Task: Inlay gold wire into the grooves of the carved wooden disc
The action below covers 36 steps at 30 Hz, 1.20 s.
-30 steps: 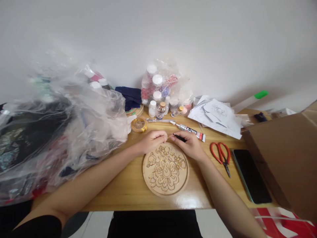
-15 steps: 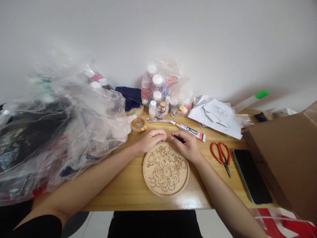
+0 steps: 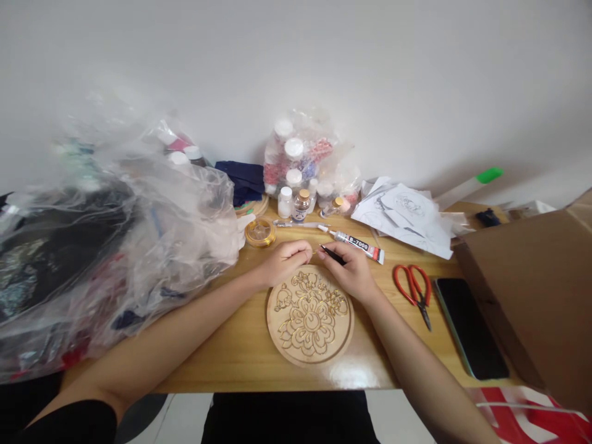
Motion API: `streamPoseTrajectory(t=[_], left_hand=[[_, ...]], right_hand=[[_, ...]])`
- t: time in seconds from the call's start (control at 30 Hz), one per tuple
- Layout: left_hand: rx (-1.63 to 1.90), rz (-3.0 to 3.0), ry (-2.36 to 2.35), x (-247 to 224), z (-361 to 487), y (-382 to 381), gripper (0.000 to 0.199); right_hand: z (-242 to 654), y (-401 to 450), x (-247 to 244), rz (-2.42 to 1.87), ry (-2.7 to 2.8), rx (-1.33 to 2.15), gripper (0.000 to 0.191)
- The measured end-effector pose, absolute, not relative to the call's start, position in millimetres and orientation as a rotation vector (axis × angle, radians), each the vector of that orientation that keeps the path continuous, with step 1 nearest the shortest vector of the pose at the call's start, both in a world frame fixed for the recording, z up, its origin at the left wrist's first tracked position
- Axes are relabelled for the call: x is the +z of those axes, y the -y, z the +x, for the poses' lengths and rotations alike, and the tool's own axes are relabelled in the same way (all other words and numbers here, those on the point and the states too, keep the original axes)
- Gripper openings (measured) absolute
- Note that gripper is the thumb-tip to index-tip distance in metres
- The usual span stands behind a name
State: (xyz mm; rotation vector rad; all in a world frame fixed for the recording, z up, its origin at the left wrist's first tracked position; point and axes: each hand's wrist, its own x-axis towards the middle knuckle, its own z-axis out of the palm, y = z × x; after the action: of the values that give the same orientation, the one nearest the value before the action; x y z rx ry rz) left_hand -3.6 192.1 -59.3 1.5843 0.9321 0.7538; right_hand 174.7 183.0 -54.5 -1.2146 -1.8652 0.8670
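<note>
Above the far rim of a round wooden plate (image 3: 311, 361), my two hands face each other, nearly touching. My left hand (image 3: 287, 259) is closed, thumb and forefinger pinching a thin gold wire (image 3: 316, 251). A short bit of this wire shows in the small gap between the hands. In my right hand (image 3: 349, 266) lie slim black tweezers (image 3: 333, 254), their tip pointing left toward the wire. Whether the tip grips the wire is too small to tell. Gold wire outlines a large flower and smaller shapes on the plate.
A spool of gold wire (image 3: 259, 232) and a B-7000 glue tube (image 3: 358, 245) lie behind my hands. Orange-handled pliers (image 3: 413, 287), a phone (image 3: 470, 328) and a cardboard box (image 3: 531, 277) are rightward. Plastic bags (image 3: 185, 209) crowd the left; small bottles (image 3: 285, 203) and papers (image 3: 404, 213) stand behind.
The tweezers' tip has risen slightly, and my left hand has shifted a touch to the right. The plate and everything around it stay where they were.
</note>
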Motion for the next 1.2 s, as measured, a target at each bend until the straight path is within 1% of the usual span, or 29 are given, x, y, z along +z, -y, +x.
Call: streamPoseTrajectory(t=[0.17,0.3,0.43,0.9,1.2], left_hand=[[0.792,1.605,-0.956,-58.3,-3.2,-191.9,0.023],[0.877,1.602,-1.013,-59.5,-3.7,-191.8,0.022],[0.940,1.586,-1.049,-62.8,-3.5,-191.6,0.021],[0.952,1.648,-0.983,-63.8,-1.9,-191.8,0.020],[0.948,1.700,-0.996,-65.2,-1.0,-192.4,0.020]], right_hand=[[173.1,-183.3,-55.7,-1.224,1.764,0.961,0.022],[173.7,-184.0,-56.6,-1.246,1.647,1.110,0.033],[174.9,-184.7,-57.1,-1.277,1.679,1.156,0.042],[174.8,-185.9,-58.4,-1.171,1.792,1.212,0.041],[175.9,-187.4,-57.4,-1.212,1.834,1.120,0.045]])
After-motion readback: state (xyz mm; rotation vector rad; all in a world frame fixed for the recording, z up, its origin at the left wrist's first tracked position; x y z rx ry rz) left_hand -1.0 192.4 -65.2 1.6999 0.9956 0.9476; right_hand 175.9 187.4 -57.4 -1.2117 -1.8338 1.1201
